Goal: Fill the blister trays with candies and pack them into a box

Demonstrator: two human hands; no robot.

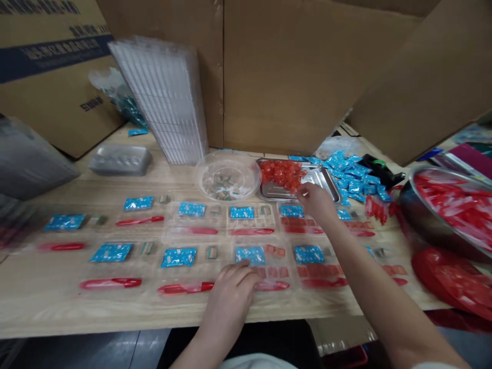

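My right hand (318, 204) reaches to the metal tray (319, 177). Its thumb and finger pinch at the edge of a heap of small shiny red pieces (282, 174); the fingertips partly hide what is between them. My left hand (232, 292) rests with curled fingers over a clear compartment tray (238, 241); whatever those fingers hold is hidden. That tray carries a blue packet (249, 255), red square pieces (275, 251) and a red pen-shaped item (272, 286). To its right, another tray has a blue packet (308, 254) and red squares (319, 270).
Similar filled trays line the table in two rows. Behind them stand a clear round bowl (200, 177) with small striped pieces and a tall stack of clear trays (165, 102). Blue packets (351, 174) and a metal bowl (409, 197) of red items sit right. Cardboard (288, 77) walls the back.
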